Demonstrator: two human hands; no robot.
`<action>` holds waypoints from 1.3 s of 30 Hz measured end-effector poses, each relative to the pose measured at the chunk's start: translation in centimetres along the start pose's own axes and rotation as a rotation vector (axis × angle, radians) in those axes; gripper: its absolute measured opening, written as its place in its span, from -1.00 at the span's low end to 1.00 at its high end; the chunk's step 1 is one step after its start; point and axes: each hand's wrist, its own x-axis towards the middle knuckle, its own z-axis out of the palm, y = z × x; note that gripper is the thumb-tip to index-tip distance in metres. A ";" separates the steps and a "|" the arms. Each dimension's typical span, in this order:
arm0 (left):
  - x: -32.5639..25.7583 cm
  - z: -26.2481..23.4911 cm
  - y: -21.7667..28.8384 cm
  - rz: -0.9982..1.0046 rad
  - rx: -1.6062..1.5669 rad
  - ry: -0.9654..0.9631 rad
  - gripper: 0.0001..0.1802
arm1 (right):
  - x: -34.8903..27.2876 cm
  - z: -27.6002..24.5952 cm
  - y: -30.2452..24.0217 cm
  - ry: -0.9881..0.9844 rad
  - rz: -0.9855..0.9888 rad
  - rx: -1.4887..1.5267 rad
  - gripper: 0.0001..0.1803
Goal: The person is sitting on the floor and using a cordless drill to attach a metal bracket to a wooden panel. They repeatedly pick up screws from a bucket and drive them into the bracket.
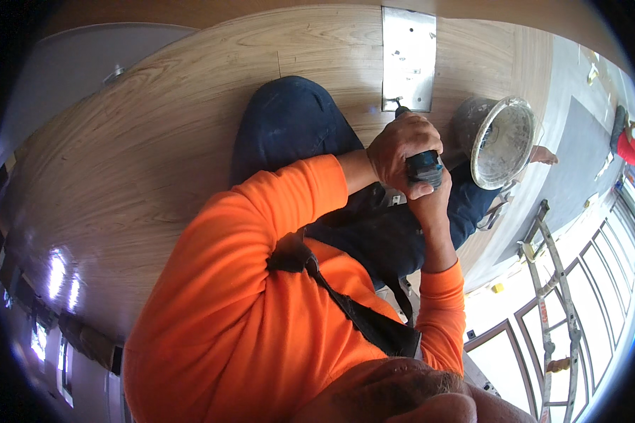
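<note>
My left hand wraps round the front of a dark handheld power tool with some blue on its body. The tool's thin metal tip points at the lower left corner of a shiny rectangular metal plate; whether it touches the plate is too small to tell. At the tool's back end, my right hand grips it, fingers partly hidden. Several small dark holes or marks dot the plate, which is set in a wood-grain surface. Just right of my hands is a bucket smeared with pale dried material.
My bent knee in dark trousers rises left of the tool. Past the bucket, a skin-coloured shape pokes out, possibly a foot or hand. A ladder stands at the right by framed windows. Something red shows far right.
</note>
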 end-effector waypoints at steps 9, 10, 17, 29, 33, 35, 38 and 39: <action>1.0 -2.7 1.1 -0.133 0.026 -0.077 -0.39 | 1.5 -1.0 -4.5 0.020 0.026 -0.024 -0.50; 1.5 -3.5 1.8 -0.193 0.021 -0.106 -0.35 | 1.6 -1.1 -4.9 0.033 0.023 0.008 -0.50; 3.7 -3.5 6.3 -0.534 0.113 -0.236 -0.32 | 0.6 1.7 -4.6 0.105 0.099 0.198 -0.43; 4.3 -2.1 5.4 -0.426 0.180 -0.342 -0.62 | 0.6 1.1 -3.4 -0.038 0.200 0.517 -0.29; 5.0 -1.5 5.6 -0.459 0.202 -0.374 -0.63 | 0.9 0.3 -2.8 -0.047 0.160 0.577 -0.28; 5.1 -1.6 5.6 -0.489 0.184 -0.368 -0.63 | 1.0 0.2 -2.8 -0.078 0.156 0.548 -0.27; 5.4 -2.2 5.4 -0.491 0.169 -0.393 -0.62 | 1.2 0.7 -3.0 -0.085 0.165 0.535 -0.23; 5.3 -2.3 5.3 -0.488 0.170 -0.389 -0.62 | 1.2 0.8 -3.1 -0.081 0.170 0.535 -0.21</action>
